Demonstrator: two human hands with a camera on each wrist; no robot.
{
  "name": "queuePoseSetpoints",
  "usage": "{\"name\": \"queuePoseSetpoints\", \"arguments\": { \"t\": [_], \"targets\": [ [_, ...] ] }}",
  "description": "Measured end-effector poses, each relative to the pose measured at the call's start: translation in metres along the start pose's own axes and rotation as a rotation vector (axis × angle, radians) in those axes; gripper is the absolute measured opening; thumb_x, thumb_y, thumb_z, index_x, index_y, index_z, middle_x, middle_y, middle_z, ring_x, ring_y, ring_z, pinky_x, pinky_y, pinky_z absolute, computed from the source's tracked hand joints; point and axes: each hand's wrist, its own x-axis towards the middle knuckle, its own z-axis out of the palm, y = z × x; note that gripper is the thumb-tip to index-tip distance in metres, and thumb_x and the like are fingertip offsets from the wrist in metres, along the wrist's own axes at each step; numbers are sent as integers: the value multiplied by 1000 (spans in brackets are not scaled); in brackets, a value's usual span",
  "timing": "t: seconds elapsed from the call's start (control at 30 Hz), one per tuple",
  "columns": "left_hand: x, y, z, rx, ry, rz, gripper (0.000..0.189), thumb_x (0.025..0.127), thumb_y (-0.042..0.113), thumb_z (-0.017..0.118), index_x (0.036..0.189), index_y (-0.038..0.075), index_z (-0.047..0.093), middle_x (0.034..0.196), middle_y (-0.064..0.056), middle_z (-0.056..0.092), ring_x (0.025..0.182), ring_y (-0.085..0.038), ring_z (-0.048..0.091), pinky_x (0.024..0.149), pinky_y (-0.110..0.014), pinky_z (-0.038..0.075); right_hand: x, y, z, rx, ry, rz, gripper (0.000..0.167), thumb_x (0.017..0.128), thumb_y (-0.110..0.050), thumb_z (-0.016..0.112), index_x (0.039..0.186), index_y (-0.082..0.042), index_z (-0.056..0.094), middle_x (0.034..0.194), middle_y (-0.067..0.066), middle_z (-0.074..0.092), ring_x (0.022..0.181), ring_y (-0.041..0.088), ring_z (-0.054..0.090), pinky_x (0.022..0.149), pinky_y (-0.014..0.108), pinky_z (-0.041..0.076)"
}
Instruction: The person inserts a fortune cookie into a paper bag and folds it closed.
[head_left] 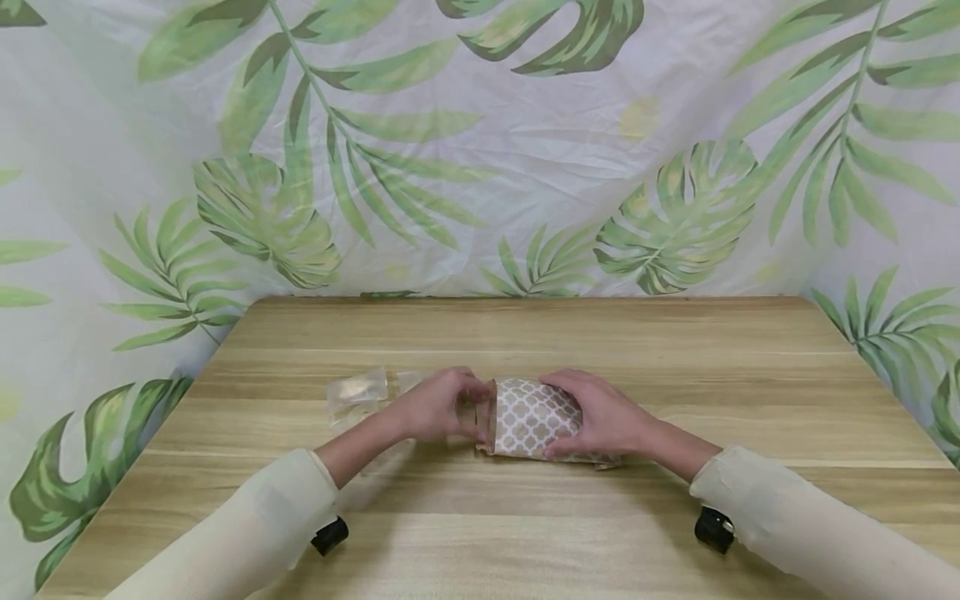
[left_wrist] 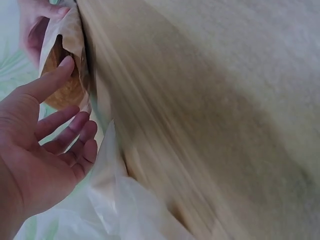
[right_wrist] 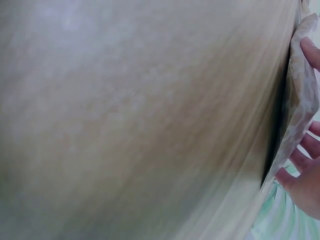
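Observation:
A brown paper bag [head_left: 534,417] with a white lattice pattern lies on its side on the wooden table. My right hand [head_left: 603,412] grips it from the right, thumb on the near side and fingers over the far side. In the left wrist view a brown, bread-like item [left_wrist: 67,92] shows inside the bag's open mouth. My left hand [head_left: 438,407] is at that mouth with its fingers loosely bent, and the thumb appears to touch the opening. The right wrist view catches only part of the right hand [right_wrist: 305,182] against the patterned paper.
A clear plastic wrapper [head_left: 360,392] lies on the table [head_left: 480,533] to the left, partly behind my left hand and forearm. A leaf-printed cloth [head_left: 525,167] hangs beyond the table's far edge.

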Motion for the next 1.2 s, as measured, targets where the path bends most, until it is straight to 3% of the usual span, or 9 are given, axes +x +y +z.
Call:
{"name": "queuePoseSetpoints", "arguments": {
  "t": [0.17, 0.27, 0.37, 0.8, 0.97, 1.2],
  "targets": [
    [-3, -4, -8, 4, 55, 70, 46, 81, 17, 90, 119, -4, 73, 106, -10, 72, 94, -24, 65, 85, -35, 55, 0, -1, -2, 7, -7, 5, 98, 69, -45, 95, 146, -1, 54, 144, 17, 58, 134, 38, 54, 112, 56, 42],
    [-6, -7, -13, -2, 64, 135, 40, 84, 14, 87, 118, -3, 73, 109, -11, 72, 99, -28, 66, 86, -41, 56, 0, -1, -2, 9, -8, 4, 98, 69, -45, 95, 146, -1, 54, 144, 17, 59, 133, 37, 54, 112, 56, 43],
    [-9, -10, -17, -8, 67, 159, 38, 86, 13, 85, 119, -3, 73, 113, -13, 71, 102, -31, 66, 86, -45, 56, 1, -1, -2, 10, -7, 3, 97, 69, -44, 95, 146, -2, 54, 144, 16, 59, 133, 37, 55, 112, 55, 43],
    [-22, -24, -32, -21, 129, 64, 35, 88, 9, 83, 119, -5, 72, 116, -16, 70, 105, -32, 63, 85, -48, 54, 0, -1, -2, 21, -6, 2, 97, 69, -42, 96, 146, -1, 54, 144, 17, 59, 134, 37, 54, 112, 56, 42],
    [-27, -35, -40, 0, 164, 66, 33, 88, 8, 82, 117, -6, 72, 114, -17, 69, 104, -34, 63, 84, -49, 54, 0, -1, -1, 24, -2, 1, 97, 68, -42, 96, 146, -1, 55, 144, 17, 59, 134, 38, 54, 113, 56, 42],
    [-34, -42, -45, 94, 148, 68, 40, 84, 9, 84, 119, -8, 71, 117, -18, 67, 112, -39, 63, 97, -55, 51, 0, -1, -1, 23, 1, -4, 97, 68, -43, 96, 146, -1, 55, 143, 17, 59, 134, 37, 54, 113, 55, 42]
  ]
}}
